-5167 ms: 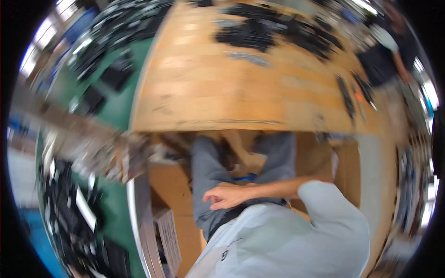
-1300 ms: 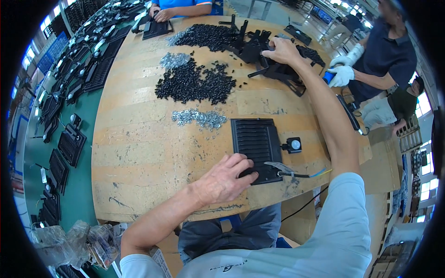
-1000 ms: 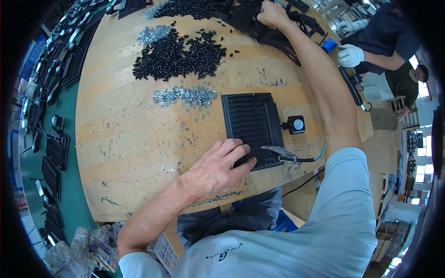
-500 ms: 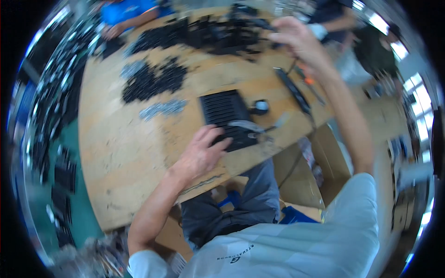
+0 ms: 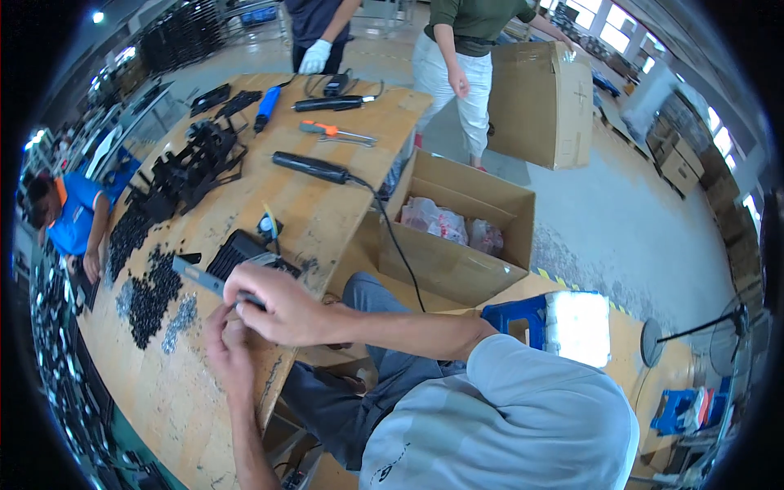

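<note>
In front of me my two hands meet over the table's near edge. My right hand point(image 5: 278, 309) is closed round a long, flat dark-grey bar-shaped part point(image 5: 198, 276), which juts out to the left past the fingers. My left hand point(image 5: 230, 355) is just below, its fingers bent in at the part's near end; the grip is partly hidden behind the right hand. Beyond the hands lies a black ribbed plate point(image 5: 237, 253), partly covered by them. Beside the plate sits a small round black-and-white item point(image 5: 268, 224).
Piles of small black parts point(image 5: 151, 302), silvery pieces point(image 5: 181, 322) and black brackets point(image 5: 192, 171) lie on the table point(image 5: 171, 400). Further right are a black corded electric screwdriver point(image 5: 310, 167) and an orange-handled screwdriver point(image 5: 318, 127). A carton point(image 5: 457, 282) stands beside the table. Co-workers are around it.
The view has swung right. My right hand has come back from the table's far side to my left hand and now grips the grey part. My left hand has come off the ribbed plate.
</note>
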### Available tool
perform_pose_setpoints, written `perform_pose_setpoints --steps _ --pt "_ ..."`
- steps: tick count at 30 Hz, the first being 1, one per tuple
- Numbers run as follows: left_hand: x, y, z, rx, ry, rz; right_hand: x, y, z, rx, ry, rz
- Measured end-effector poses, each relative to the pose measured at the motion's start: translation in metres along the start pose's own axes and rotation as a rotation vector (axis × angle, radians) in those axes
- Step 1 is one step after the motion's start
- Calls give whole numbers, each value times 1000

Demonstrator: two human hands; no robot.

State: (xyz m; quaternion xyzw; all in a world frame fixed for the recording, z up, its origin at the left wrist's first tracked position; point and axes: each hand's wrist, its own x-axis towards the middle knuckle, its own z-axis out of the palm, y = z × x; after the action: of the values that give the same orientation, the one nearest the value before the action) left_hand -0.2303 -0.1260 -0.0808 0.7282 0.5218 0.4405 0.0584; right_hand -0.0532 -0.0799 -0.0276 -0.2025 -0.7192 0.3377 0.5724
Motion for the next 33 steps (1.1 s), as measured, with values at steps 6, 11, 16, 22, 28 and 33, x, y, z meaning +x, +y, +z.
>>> perform_pose_setpoints --steps 6,11,16,22,28,33 --pt "19 -4 -23 -916 253 -669 -29 20 24 -204 -147 -9" --pt "39 -50 -10 -690 278 -638 -34 41 20 -386 -328 -112" --pt "36 -70 -25 -440 192 -639 -35 48 38 -373 -386 -89" --pt "45 -57 -11 -330 160 -722 -42 49 28 -398 -445 -29" --pt "62 -47 -17 -213 131 -763 -35 49 25 -358 -480 -106" --pt "78 -63 -13 -121 97 -775 -23 52 26 -415 -416 -145"
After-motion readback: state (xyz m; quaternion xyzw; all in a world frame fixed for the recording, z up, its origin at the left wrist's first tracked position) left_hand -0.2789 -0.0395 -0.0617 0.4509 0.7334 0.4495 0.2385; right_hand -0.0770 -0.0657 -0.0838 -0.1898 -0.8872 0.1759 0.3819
